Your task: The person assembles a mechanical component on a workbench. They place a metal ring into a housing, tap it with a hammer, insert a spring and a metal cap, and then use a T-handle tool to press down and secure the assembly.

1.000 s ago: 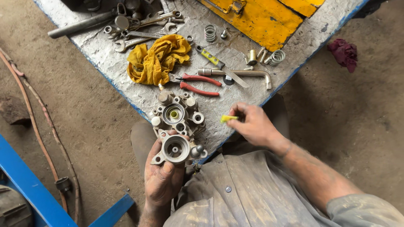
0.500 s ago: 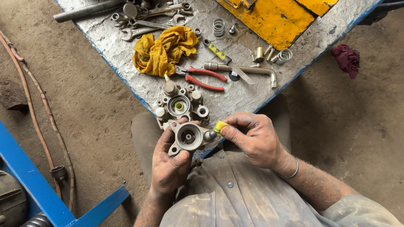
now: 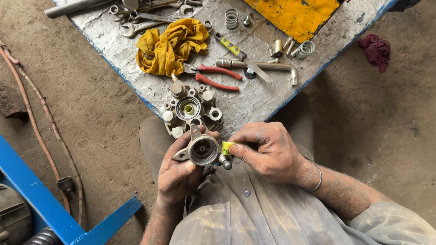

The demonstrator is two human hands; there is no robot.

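Observation:
My left hand (image 3: 177,174) grips a grey metal housing (image 3: 203,149) with a round bore, held over my lap. My right hand (image 3: 268,152) pinches a small yellow piece (image 3: 227,147) against the housing's right side, beside a small round knob (image 3: 225,164). Just beyond the housing, a larger metal valve body (image 3: 190,109) with several round caps sits at the table's near corner.
On the worn metal table (image 3: 259,100) lie a yellow rag (image 3: 170,45), red-handled pliers (image 3: 218,77), a yellow-handled knife (image 3: 243,56), an L-shaped bar (image 3: 268,66), springs (image 3: 231,18), wrenches (image 3: 141,22) and a yellow plate (image 3: 295,16). A blue frame (image 3: 50,208) and hoses (image 3: 41,131) are left.
The housing has come off the table edge toward my lap in my left hand. My right hand brought the yellow piece left until it meets the housing's side.

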